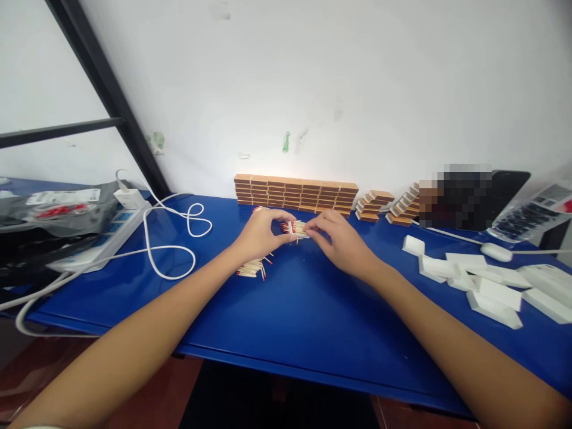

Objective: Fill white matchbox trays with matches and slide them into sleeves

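Note:
My left hand [263,233] is closed, thumb and fingers pinching a small white matchbox tray [291,229] above the blue table. Red-tipped matches [300,227] lie in and across the tray, their pale sticks pointing right. My right hand [337,241] is closed too, its thumb and index finger pressed on the stick ends. A loose pile of matches [251,269] lies on the table below my left wrist, and a few more red tips show behind that hand. My fingers partly hide the tray.
Stacked brown matchbox sleeves [295,193] line the wall, with smaller leaning stacks [373,205] to their right. White empty trays [473,280] lie scattered at right, near a dark phone-like device [504,199]. White cables [172,247] and a power strip [105,238] occupy the left.

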{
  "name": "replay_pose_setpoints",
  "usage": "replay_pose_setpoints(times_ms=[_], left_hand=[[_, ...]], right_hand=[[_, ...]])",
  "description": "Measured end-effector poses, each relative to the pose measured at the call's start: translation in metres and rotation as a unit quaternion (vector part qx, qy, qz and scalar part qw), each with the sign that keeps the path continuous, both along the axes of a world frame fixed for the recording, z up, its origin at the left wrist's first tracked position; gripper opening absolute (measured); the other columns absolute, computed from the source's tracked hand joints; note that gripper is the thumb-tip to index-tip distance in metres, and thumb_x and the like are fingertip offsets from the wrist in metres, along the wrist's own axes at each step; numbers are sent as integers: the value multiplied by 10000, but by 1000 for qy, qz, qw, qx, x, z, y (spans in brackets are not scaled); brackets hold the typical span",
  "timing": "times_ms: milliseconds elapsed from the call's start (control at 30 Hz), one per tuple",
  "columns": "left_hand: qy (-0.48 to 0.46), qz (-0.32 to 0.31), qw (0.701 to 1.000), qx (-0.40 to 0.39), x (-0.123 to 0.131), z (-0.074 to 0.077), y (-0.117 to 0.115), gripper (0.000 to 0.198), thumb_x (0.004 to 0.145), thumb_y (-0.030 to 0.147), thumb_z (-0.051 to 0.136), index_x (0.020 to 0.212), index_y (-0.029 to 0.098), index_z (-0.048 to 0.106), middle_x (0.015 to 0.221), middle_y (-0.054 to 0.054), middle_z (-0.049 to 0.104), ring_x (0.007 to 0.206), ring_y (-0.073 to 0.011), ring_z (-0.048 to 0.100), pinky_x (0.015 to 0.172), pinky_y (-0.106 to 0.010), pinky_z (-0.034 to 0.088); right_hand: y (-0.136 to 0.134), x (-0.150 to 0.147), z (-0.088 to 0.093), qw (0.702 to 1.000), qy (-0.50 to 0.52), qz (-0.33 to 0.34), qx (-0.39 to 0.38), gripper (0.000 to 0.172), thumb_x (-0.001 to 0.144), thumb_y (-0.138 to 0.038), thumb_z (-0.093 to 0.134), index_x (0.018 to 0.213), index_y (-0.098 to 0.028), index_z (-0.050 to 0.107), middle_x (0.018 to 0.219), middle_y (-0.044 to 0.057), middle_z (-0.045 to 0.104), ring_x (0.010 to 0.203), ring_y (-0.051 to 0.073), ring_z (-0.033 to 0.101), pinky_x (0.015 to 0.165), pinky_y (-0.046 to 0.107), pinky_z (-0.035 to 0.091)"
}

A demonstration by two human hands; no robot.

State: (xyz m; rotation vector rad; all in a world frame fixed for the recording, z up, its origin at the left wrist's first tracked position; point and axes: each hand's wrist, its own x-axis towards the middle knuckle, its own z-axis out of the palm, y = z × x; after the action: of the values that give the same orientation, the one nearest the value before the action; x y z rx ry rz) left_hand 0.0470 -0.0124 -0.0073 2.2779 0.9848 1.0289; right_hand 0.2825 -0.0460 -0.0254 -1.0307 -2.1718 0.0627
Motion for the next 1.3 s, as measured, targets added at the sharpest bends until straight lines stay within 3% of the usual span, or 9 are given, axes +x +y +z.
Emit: replay_pose_setpoints(times_ms=[267, 633, 967, 1200, 1300], left_hand=[[-1, 4, 1000, -3, 0, 0, -1, 320, 796, 211, 909, 1089, 229, 780, 1120, -26, 797, 1055, -226, 731, 988, -380, 556], [25, -33, 999, 13, 2, 2, -5, 347, 801, 189, 909, 1118, 235, 774, 1141, -16, 796, 1068, -223, 728, 1007, -383, 532], [32, -50, 998, 1, 0, 2, -7, 350, 808, 203, 897, 1133, 241, 773, 1190, -27, 789, 1093, -233, 730, 1007, -392, 551], [37, -52, 998, -23, 1, 1, -6, 354, 807, 233, 896, 1140, 242, 777, 1169, -38, 790, 1048, -237, 734, 977, -403, 572], [24, -28, 999, -14, -2, 4, -3, 333, 800, 230, 905, 1111, 237, 783, 1147, -34, 795, 1061, -234, 735, 979, -389, 571]], right_hand=[[-4, -4, 3, 1000, 19, -4, -24, 201, 1061, -333, 527, 1087, -248, 708, 1005, 104, 624, 944, 268, 596, 801, 424, 506], [-4, -5, 0, 995, 44, -57, -67, 115, 982, -326, 651, 922, -231, 672, 883, 48, 598, 780, 201, 552, 699, 347, 465], [-5, -3, 4, 994, 42, -58, -86, 136, 973, -346, 670, 903, -232, 692, 861, 42, 596, 762, 195, 549, 688, 344, 456], [-5, -3, 4, 997, 32, -22, -74, 144, 994, -374, 656, 956, -245, 706, 911, 54, 602, 790, 205, 555, 713, 355, 474], [-4, -2, 4, 997, 41, -26, -56, 144, 1025, -352, 611, 989, -247, 703, 924, 58, 596, 807, 213, 566, 725, 360, 478]])
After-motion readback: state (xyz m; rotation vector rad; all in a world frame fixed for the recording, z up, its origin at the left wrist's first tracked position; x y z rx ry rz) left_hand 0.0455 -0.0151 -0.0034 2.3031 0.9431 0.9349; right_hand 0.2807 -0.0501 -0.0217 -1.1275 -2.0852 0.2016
